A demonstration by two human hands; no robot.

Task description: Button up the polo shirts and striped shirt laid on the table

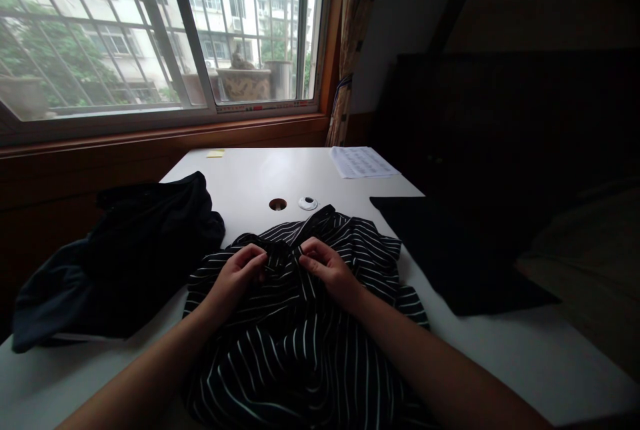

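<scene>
A: Where is the striped garment [313, 343], and how much of it can be made out?

B: It lies bunched on the counter [240, 180], right in front of the person. The bottom of the view cuts it off, folds hide its outline, and the dark cloth between the hands is too dim to sort out.

A: How are the hands set?

B: The left hand [241, 267] comes in from lower left, the right hand [331, 275] from lower right, both angled inward over its upper part. Each has thumb and fingers pinched on the fabric, near each other but apart; the left's remaining fingers are partly hidden underneath.

A: And farther out?

B: Left, a dark clothes heap [145, 270] whose folds merge into black. Right, a dark cloth [460, 260] fading into shadow. Beyond the garment, a round hole [278, 205] beside a white disc [308, 203], then paper sheets [363, 162] with unreadable print. The window [150, 37] is cut off above and at left.
</scene>
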